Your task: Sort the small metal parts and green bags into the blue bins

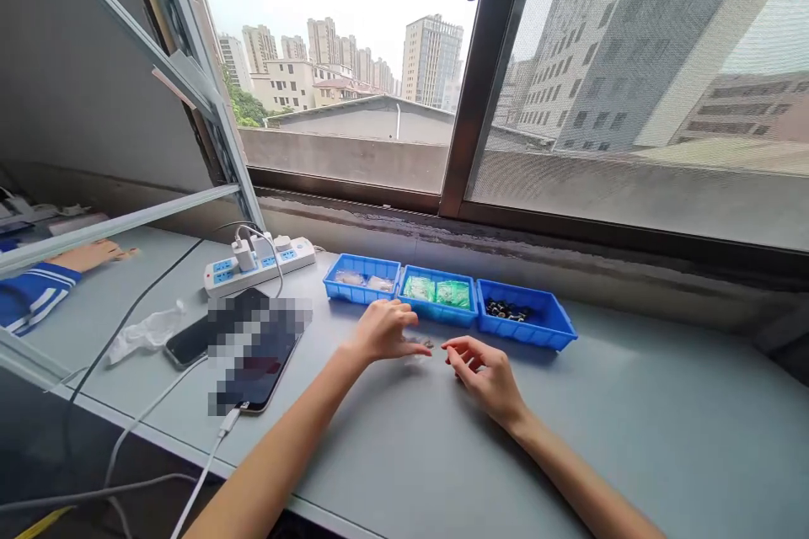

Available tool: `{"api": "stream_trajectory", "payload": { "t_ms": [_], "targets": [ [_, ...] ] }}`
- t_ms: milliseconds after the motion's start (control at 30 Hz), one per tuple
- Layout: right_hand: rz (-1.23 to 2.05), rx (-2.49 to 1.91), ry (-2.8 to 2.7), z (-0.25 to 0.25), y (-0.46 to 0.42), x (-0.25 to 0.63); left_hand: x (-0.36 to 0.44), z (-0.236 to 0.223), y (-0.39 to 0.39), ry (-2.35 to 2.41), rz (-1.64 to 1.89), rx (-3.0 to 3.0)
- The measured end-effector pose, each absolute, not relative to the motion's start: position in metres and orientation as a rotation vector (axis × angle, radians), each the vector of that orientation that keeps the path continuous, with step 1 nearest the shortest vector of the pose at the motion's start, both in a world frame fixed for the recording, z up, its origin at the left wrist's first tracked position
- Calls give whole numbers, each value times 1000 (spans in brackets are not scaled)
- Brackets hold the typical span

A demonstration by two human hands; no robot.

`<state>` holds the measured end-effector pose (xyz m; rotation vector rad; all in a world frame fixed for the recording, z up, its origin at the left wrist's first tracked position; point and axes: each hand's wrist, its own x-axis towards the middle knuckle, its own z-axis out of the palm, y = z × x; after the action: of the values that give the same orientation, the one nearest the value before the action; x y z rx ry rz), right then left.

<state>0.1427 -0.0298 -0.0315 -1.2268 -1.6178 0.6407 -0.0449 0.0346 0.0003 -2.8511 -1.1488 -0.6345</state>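
My left hand (387, 332) is over the table just in front of the blue bins, its thumb stretched out and apart from the curled fingers. A tiny greyish piece (429, 344) shows by its thumb tip, too small to name. Below that thumb is a blurred, see-through patch, perhaps clear plastic. My right hand (485, 372) faces it from the right, fingertips drawn together in a pinch; whatever they hold is too small to make out. Behind the hands, a left blue bin (363, 295) holds clear packets, a middle bin (439, 312) green-printed packets, and a right bin (537, 328) small black parts.
Left of the bins are a power strip (287, 259) with plugs, a dark phone (190, 338), a partly blurred charging device (265, 392) and crumpled white plastic (148, 330). Cables cross the table's left edge. Beyond a metal frame (126, 215), another person's hand (92, 255) rests.
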Motion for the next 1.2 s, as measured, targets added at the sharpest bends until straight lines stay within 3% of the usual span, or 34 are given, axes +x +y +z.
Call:
{"api": "stream_trajectory", "payload": {
  "t_ms": [333, 667, 900, 1200],
  "targets": [
    [730, -1214, -1500, -40, -22, 143, -50, 0, 30, -1505, -434, -2919],
    [582, -1239, -1422, -37, -25, 143, -36, -11, 24, -1555, -833, -3197],
    [776, -1158, -1497, -40, -29, 147, -32, -8, 20, -1661, -1186, -3218],
    [483, -1002, -1663, -43, -27, 146, -33, -12, 14, -1086, -1006, -2866]
  ]
}}
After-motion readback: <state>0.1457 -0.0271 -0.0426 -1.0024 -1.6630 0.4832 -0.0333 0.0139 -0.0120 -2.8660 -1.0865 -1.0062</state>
